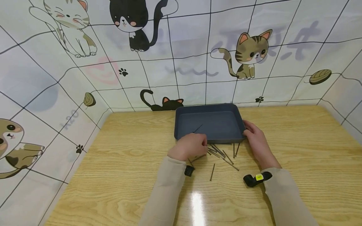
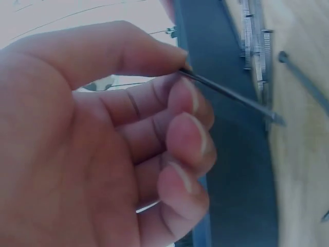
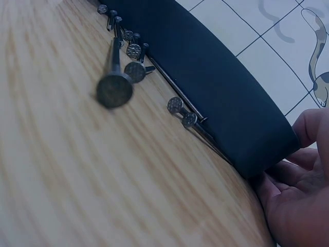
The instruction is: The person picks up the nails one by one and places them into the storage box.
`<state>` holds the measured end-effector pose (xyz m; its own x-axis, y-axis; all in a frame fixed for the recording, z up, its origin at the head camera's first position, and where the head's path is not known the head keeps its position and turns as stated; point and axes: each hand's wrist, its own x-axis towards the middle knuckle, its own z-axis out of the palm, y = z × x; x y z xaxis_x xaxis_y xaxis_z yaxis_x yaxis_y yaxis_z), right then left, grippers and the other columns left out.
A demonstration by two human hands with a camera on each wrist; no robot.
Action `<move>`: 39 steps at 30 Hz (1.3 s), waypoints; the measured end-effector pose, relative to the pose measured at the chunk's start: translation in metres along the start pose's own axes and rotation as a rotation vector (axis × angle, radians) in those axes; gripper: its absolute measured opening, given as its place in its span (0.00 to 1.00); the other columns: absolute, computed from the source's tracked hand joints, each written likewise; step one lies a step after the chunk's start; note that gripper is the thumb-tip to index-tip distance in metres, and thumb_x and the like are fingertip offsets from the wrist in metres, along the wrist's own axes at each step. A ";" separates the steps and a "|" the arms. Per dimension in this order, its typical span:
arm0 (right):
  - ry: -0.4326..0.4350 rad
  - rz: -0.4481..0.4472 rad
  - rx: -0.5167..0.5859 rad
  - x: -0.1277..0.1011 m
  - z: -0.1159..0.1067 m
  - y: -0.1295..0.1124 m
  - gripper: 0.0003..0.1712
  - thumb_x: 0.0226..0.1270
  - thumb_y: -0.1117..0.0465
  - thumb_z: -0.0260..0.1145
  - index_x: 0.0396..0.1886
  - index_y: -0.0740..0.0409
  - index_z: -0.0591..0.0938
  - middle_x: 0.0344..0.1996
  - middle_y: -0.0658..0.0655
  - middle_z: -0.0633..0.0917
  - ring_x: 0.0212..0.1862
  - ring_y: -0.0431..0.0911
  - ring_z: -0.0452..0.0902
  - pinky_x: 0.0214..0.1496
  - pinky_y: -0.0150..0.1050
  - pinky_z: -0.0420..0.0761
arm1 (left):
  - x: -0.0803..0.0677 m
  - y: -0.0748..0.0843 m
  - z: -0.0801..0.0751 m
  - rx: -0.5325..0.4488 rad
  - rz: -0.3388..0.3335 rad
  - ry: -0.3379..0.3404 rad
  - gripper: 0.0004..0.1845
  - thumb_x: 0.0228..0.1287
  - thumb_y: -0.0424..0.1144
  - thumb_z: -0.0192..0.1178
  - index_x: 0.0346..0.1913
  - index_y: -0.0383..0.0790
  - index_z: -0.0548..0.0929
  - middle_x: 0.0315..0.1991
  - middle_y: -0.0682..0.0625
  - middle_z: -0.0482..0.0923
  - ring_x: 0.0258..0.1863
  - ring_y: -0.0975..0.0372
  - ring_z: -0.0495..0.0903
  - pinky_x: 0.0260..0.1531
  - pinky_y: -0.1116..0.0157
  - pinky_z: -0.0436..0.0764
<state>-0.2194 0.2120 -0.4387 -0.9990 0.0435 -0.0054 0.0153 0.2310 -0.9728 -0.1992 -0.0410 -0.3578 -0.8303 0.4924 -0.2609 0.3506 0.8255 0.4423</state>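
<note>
Left fingers (image 2: 185, 95) pinching nail (image 2: 231, 95), tray (image 1: 215, 122), nails (image 3: 175, 105) alongside

Wood-grain table (image 1: 127, 147); behind it, white grid-lined backdrop (image 1: 192, 40) printed with cartoon cats (image 1: 251, 53), paw prints (image 1: 123, 72).

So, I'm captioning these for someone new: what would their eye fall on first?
Probably the dark blue-gray rectangular tray, near the far edge of the wood-grain table, before a wall covering printed with cartoon cats. Loose nails lie scattered just in front of it, and at its near side the left hand pinches one nail.
</note>
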 end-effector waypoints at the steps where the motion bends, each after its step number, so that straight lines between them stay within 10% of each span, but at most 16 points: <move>1: 0.000 -0.001 0.002 0.000 0.000 0.000 0.29 0.68 0.62 0.43 0.69 0.54 0.54 0.65 0.60 0.59 0.64 0.51 0.55 0.58 0.44 0.60 | -0.001 0.000 -0.002 -0.005 0.005 0.011 0.03 0.60 0.38 0.51 0.30 0.49 0.74 0.23 0.56 0.72 0.18 0.65 0.66 0.19 0.68 0.66; 19: 0.013 0.007 -0.002 0.001 -0.001 0.001 0.29 0.68 0.63 0.43 0.69 0.54 0.54 0.65 0.59 0.59 0.64 0.51 0.55 0.58 0.44 0.60 | 0.001 -0.001 -0.015 0.003 0.177 0.320 0.06 0.63 0.37 0.49 0.39 0.50 0.75 0.21 0.59 0.71 0.14 0.66 0.64 0.17 0.71 0.64; 39: 0.011 0.002 -0.008 0.000 -0.001 0.002 0.29 0.68 0.62 0.43 0.69 0.53 0.55 0.64 0.59 0.61 0.64 0.50 0.57 0.57 0.42 0.62 | 0.019 -0.009 0.000 -0.443 0.110 0.414 0.06 0.65 0.38 0.50 0.39 0.51 0.78 0.27 0.62 0.78 0.26 0.57 0.79 0.21 0.64 0.73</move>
<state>-0.2195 0.2129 -0.4402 -0.9985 0.0546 -0.0048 0.0178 0.2391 -0.9708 -0.2182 -0.0392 -0.3668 -0.9299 0.3469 0.1225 0.3046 0.5393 0.7851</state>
